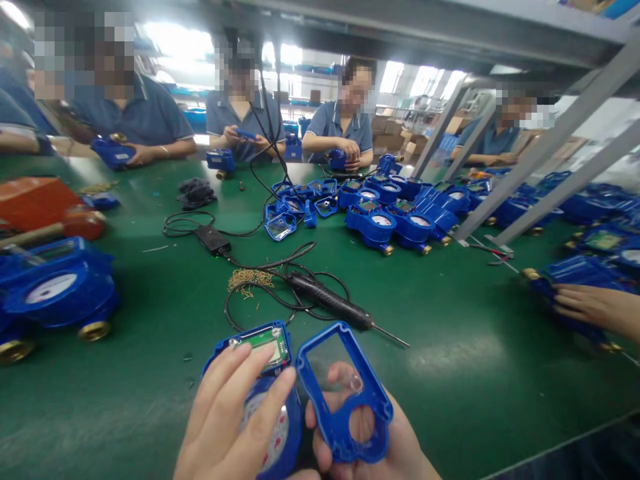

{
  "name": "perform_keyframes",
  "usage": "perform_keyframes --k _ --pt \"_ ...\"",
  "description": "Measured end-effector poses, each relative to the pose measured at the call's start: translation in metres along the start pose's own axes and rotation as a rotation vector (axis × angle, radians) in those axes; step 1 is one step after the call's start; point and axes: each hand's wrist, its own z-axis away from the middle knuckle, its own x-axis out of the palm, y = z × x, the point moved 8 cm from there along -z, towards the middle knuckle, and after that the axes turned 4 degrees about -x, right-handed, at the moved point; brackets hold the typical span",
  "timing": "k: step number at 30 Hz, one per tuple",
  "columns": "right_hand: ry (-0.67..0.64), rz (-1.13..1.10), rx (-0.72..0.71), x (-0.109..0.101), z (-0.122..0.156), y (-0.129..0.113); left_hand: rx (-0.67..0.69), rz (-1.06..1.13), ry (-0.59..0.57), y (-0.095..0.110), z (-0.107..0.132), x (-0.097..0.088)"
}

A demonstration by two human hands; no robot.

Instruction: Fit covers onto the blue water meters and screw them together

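Note:
My left hand (235, 413) lies over a blue water meter (287, 433), its fingers stretched out across the dial and the green circuit board (273, 347). Part of the meter is hidden beneath that hand. In my right hand (395, 433) is a blue meter cover (345, 333) with a clear window and a round hole, tilted up just right of the meter. My right fingers show through the window, closed around the cover's edge. Beyond both hands lies a black electric screwdriver (330, 300), its bit pointing right, beside a pile of small brass screws (250, 279).
Several blue meters (385, 220) and loose covers (280, 223) stand farther back. More meters (55, 287) are at left, near an orange box (35, 200). Grey metal posts (480, 200) rise at right. A co-worker's hand (595, 303) touches a meter there. Cables trail over the green table (150, 400).

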Motion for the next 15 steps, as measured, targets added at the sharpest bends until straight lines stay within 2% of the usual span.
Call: perform_keyframes --k 2,3,8,10,13,15 --pt "-0.049 -0.054 0.04 -0.002 0.003 0.011 0.229 -0.132 -0.135 0.02 -0.005 0.014" --pt "-0.062 -0.061 0.041 -0.003 0.005 0.013 0.278 -0.17 -0.156 0.025 -0.007 0.018" --pt "-0.083 0.038 -0.059 0.002 0.012 0.008 0.302 -0.222 -0.169 0.038 -0.014 0.024" --pt "-0.038 0.066 -0.087 0.003 0.014 0.004 0.33 -0.26 -0.231 0.041 -0.014 0.028" --pt "0.067 0.058 -0.096 0.001 0.017 0.002 0.349 -0.275 -0.219 0.044 -0.015 0.028" --pt "0.104 0.052 -0.036 0.001 0.017 0.006 0.363 -0.253 -0.212 0.05 -0.01 0.033"
